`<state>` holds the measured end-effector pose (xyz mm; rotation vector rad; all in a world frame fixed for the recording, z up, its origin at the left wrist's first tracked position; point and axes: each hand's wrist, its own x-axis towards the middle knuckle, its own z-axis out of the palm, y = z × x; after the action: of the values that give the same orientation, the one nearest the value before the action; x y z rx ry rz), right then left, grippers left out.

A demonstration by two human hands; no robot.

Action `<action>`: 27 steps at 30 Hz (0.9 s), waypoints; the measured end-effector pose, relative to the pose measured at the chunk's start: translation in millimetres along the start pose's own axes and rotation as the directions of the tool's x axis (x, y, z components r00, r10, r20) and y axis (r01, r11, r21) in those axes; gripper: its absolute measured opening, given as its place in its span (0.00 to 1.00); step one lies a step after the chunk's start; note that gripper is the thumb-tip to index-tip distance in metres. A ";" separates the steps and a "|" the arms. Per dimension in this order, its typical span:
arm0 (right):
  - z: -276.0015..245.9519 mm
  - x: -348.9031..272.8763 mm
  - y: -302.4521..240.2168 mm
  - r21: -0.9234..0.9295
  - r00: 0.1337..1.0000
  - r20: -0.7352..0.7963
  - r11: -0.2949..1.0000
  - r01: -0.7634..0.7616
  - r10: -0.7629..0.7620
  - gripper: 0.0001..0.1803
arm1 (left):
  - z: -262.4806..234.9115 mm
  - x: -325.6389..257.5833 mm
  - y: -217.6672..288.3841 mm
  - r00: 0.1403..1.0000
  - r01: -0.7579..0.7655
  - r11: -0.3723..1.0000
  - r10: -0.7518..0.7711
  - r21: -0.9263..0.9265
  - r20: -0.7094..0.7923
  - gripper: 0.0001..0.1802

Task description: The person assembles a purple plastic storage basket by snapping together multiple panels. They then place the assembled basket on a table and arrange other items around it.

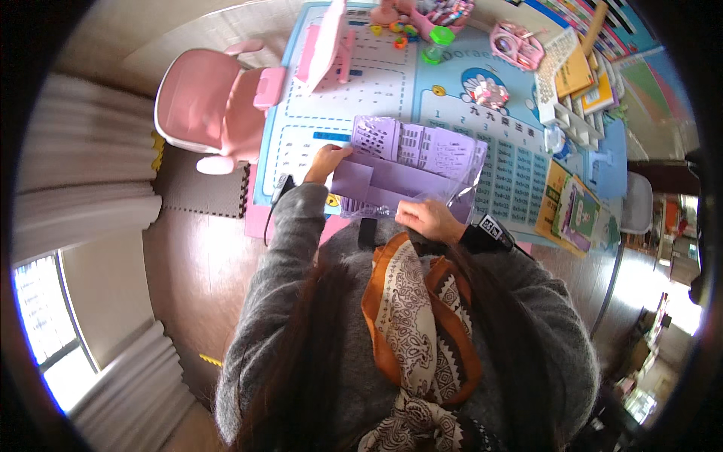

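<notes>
A flat purple package point(410, 177) lies at the near edge of the blue table, in front of my body. It looks like purple panels with printed patterns on the far part, inside a clear plastic bag point(465, 197) that shines and crinkles at the right. My left hand point(327, 163) grips the package's left edge, thumb on top; its other fingers are partly hidden. My right hand point(428, 218) is closed, pinching the bag's near edge. What lies under the package cannot be seen.
A pink chair point(197, 102) stands left of the table. At the back are a pink stand point(325, 47), a green sand timer point(437, 47) and a pink divided tray point(517, 47). A shiny pink item point(488, 93) lies beyond the package. Books point(576, 211) lie right; a white organizer point(576, 124) stands behind them.
</notes>
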<state>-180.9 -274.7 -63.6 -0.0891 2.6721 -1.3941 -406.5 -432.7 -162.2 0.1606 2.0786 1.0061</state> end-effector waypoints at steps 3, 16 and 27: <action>-7.1 -6.1 -7.4 -0.096 0.990 0.058 0.987 0.131 -0.126 0.10 | -2.0 -7.9 21.0 0.919 0.162 0.964 -0.071 -0.208 0.387 0.29; -44.0 -27.5 55.2 -0.217 0.635 -0.674 0.721 -0.658 0.377 0.24 | 33.2 10.4 85.2 0.926 -0.101 0.818 0.285 -0.567 0.246 0.14; -76.0 -53.8 101.5 -0.121 0.462 -0.806 0.662 -0.740 0.370 0.17 | 33.4 12.9 65.7 0.942 -0.093 0.720 0.288 -0.687 0.174 0.13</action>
<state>-137.6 -148.9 -99.3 1.5327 3.0244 -0.5623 -405.5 -362.8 -135.8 0.1308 1.3541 1.7062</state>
